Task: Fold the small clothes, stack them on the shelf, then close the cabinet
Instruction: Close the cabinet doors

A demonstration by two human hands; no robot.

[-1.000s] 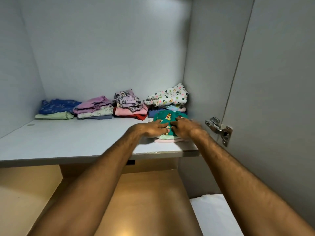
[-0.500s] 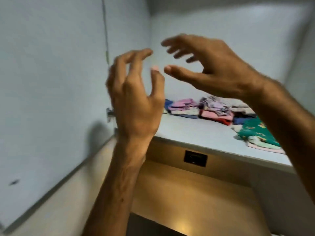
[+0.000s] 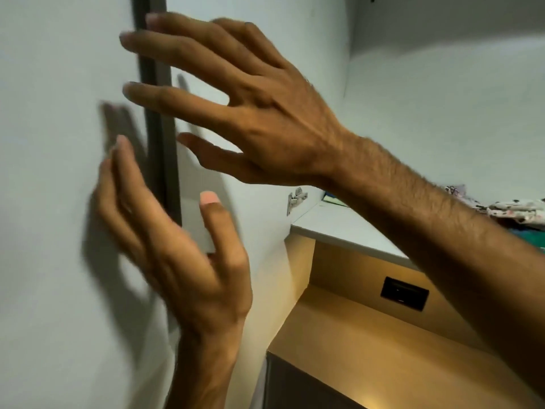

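Note:
The open left cabinet door (image 3: 59, 202) fills the left of the view, its dark edge (image 3: 159, 143) running down between my hands. My left hand (image 3: 177, 255) is at that edge, fingers on the door's outer face and thumb on the inner side, holding nothing. My right hand (image 3: 250, 107) reaches across to the same edge higher up, fingers spread and empty. The white shelf (image 3: 339, 228) shows behind my right forearm, with a bit of the folded clothes (image 3: 513, 211) at the far right, mostly hidden by the arm.
A metal hinge (image 3: 296, 199) sits on the door's inner face near the shelf's left end. Below the shelf lies a lit wooden compartment (image 3: 383, 335) with a black socket plate (image 3: 404, 293) on its back wall.
Both hands left the green garment on the shelf stack, swung left with my view, and now reach the edge of the left door.

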